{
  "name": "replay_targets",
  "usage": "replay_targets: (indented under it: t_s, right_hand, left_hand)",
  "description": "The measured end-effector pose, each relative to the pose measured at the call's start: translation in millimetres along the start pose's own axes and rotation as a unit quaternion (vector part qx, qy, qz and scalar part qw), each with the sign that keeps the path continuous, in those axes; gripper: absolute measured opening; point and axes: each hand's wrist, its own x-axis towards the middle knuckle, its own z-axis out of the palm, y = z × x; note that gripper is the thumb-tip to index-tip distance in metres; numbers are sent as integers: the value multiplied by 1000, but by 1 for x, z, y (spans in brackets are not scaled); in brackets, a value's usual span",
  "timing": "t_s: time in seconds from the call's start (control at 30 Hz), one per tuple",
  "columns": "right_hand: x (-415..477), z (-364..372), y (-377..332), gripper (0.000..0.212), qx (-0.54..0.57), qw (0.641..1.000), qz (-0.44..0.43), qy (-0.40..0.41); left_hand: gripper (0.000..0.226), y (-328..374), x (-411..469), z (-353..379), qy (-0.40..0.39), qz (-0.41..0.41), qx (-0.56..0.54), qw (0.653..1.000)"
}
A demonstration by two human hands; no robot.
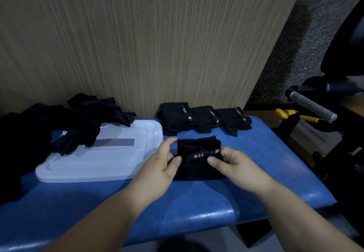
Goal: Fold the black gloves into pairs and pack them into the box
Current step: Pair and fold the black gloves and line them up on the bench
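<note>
A: Where is the work found?

B: A folded pair [197, 149] of black gloves is held at the middle of the blue table [197, 208], resting on the padding. Its left edge is pinched between the thumb and fingers of the left hand [161, 165]. The right hand [234, 163] is curled round the right edge, with the thumb laid on a strap [199, 155] printed in white lettering.

A: What is seen around it?

B: Just behind it, a row of three folded pairs [204, 119] is set side by side against a wood-grain panel [137, 45], each with its strap upward. To the left, a white lid [110, 163] is laid flat on the table, just beside the left hand. A heap of loose gloves [78, 120] is spread at the far left, and part of it is draped over the back of the lid.

A: Is anything in the way?

B: The side edges of the held pair are covered by both hands. Beyond the table's right edge, a grey metal handle [313, 105] and yellow-handled tools [285, 113] are seen, well apart from the gloves.
</note>
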Motion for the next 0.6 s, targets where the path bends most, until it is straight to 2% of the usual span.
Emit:
replay_targets:
  t_s: [0.13,0.23,0.33,0.4,0.5,0.6]
  right_hand:
    - [1,7,-1,5,-34,998,50,31]
    - [5,11,4,23,-83,991,81,70]
    - [6,15,1,36,-101,986,89,102]
    - [5,17,-1,48,-118,982,82,125]
    - [2,22,-5,64,-162,974,69,140]
    - [1,23,-4,69,-231,962,20,144]
  left_hand:
    - [60,2,-1,3,16,-25,-7,1000]
    - [67,5,-3,6,34,-23,23,999]
    - [66,7,-5,11,58,17,135,989]
    - [59,8,-7,14,68,57,200,976]
    - [54,11,-9,18,37,108,245,963]
    - [54,12,-9,22,9,119,265,957]
